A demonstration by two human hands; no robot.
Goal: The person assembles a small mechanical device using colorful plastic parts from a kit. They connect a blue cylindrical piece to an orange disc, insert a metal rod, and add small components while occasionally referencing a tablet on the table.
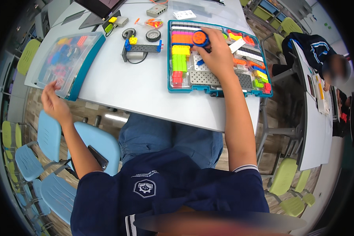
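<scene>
My right hand point(217, 55) is over the teal-edged parts case point(174, 87), fingers and thumb closed round a blue wheel with an orange hub point(200, 38). Sorted building pieces lie in the case: yellow, green and red blocks at its left, grey perforated plates point(204, 77) at its near side. On the left, my left hand point(56, 103) is at the near corner of a clear plastic lid with a teal rim point(72, 92). Its fingers are slightly bent and hold nothing I can see. Colourful pieces show through that lid.
Between the cases sits a partly built grey and blue frame point(143, 48) with a cable. Beside it are a black-tyred wheel point(153, 36), a bag of orange pieces point(153, 23) and a grey box point(157, 10). A laptop point(100, 8) stands at the back. Blue chairs point(94, 143) are at left.
</scene>
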